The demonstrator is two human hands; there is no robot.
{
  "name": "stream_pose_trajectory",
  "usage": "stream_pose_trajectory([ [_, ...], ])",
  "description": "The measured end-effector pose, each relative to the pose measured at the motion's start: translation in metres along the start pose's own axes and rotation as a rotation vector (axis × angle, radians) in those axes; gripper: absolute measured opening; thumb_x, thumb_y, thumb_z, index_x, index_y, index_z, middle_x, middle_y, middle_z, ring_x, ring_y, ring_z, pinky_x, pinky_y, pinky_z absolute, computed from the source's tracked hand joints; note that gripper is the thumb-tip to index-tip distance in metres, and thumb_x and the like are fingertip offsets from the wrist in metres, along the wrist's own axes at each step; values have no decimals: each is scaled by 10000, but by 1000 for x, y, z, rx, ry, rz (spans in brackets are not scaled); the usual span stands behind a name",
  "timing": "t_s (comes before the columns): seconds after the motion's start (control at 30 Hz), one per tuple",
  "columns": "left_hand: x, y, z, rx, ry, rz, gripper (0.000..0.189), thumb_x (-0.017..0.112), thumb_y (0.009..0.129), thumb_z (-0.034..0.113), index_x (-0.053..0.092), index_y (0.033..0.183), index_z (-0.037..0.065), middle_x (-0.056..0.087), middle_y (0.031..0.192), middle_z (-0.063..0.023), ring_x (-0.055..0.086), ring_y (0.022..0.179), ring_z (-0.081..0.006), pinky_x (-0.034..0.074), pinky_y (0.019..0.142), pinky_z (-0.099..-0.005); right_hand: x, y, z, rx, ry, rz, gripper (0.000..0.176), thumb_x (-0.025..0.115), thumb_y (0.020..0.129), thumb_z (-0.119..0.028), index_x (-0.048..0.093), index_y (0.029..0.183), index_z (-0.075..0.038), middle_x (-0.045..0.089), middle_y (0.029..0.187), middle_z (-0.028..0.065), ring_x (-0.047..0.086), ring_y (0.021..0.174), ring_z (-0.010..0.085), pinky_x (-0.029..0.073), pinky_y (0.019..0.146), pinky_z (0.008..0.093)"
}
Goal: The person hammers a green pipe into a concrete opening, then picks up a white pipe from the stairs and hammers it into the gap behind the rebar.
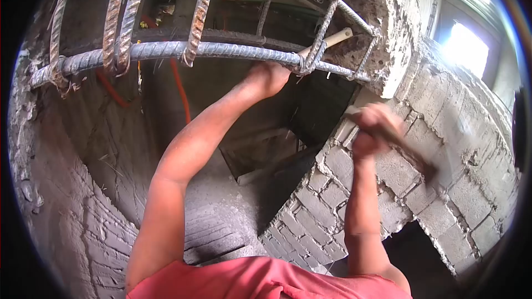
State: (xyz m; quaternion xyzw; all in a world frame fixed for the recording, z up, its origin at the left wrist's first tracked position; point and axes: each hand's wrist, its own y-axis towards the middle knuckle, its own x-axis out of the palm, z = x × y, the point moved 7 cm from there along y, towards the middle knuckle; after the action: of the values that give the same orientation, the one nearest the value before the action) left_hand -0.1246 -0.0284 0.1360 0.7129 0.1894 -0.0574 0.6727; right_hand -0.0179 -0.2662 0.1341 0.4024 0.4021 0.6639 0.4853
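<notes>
My left hand (267, 79) is raised to the long horizontal rebar (160, 50), just under it near its right part. Its fingers are mostly hidden behind the bar, and a pale flat handle (332, 40) sticks out up and to the right beyond them. Over at the right, my right hand (378, 127) is closed round the handle of a hammer-like tool (407, 148). That tool slants down to the right, its far end smeared by motion, in front of the block wall.
Upright ribbed bars (117, 19) cross the rebar at the upper left. Broken concrete (396, 27) stands at the upper right, above a rough block wall (443, 188). An orange hose (181, 91) hangs behind my left arm. Dark openings lie below.
</notes>
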Motion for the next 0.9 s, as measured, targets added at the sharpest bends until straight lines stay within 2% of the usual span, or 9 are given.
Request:
stream_pose_trajectory([
  [0.07,12,3,-15,-72,16,-88,257,433,981,207,603,1136,93,658,1026,-129,624,934,-320,479,784,-443,48,-88,93,817,235,-430,456,484,1005,-507,525,863,-76,442,586,-22,426,498,105,363,458,292],
  [0.27,17,2,-25,-148,-59,-142,306,439,957,204,624,1169,85,655,1142,-181,599,1091,-378,467,894,-456,-9,-21,22,622,600,80,607,464,956,-632,534,833,-42,499,581,10,518,515,104,411,460,241],
  [0.37,-19,8,12,-104,-103,-174,298,440,954,189,620,1159,67,656,1095,-195,602,1049,-390,464,868,-469,-48,31,-20,246,981,393,876,470,699,-879,467,999,-55,559,693,47,506,566,168,483,540,338],
  [0.47,-4,3,-9,-129,-71,-67,262,447,971,239,609,1098,78,655,1030,-163,612,978,-357,465,825,-454,-12,10,4,54,538,134,751,422,829,-827,513,793,-83,474,710,2,453,562,158,449,589,294],
  [0.57,13,4,-24,-76,41,-90,238,445,997,295,605,1067,133,660,973,-126,623,919,-329,474,776,-432,40,-69,79,737,117,-455,482,486,1010,-478,501,806,-41,442,634,-11,408,555,87,332,517,260],
  [0.63,7,5,-23,4,-10,63,227,449,989,270,591,1097,128,650,1014,-101,612,936,-278,477,763,-392,24,-52,42,707,241,-331,457,493,1005,-488,506,829,-67,466,640,-11,404,532,86,331,484,252],
  [0.7,15,4,-21,-117,59,-282,249,403,1004,259,568,1125,118,622,1066,-61,582,977,-197,467,807,-343,7,-44,39,641,499,-175,442,508,984,-529,517,884,-99,477,628,-10,402,511,91,337,452,251],
  [0.73,-3,10,-1,97,117,-58,220,483,924,144,623,1063,48,659,1054,-200,617,990,-397,485,823,-474,-6,-24,27,552,588,-45,479,527,942,-598,514,912,-120,487,640,-5,419,519,93,338,434,255],
  [0.9,4,6,-22,-178,-165,-64,241,463,942,171,609,1068,25,637,1107,-225,594,1050,-405,462,876,-473,-39,35,-22,67,937,246,738,463,778,-849,527,968,-138,518,701,24,488,554,140,410,482,302],
])
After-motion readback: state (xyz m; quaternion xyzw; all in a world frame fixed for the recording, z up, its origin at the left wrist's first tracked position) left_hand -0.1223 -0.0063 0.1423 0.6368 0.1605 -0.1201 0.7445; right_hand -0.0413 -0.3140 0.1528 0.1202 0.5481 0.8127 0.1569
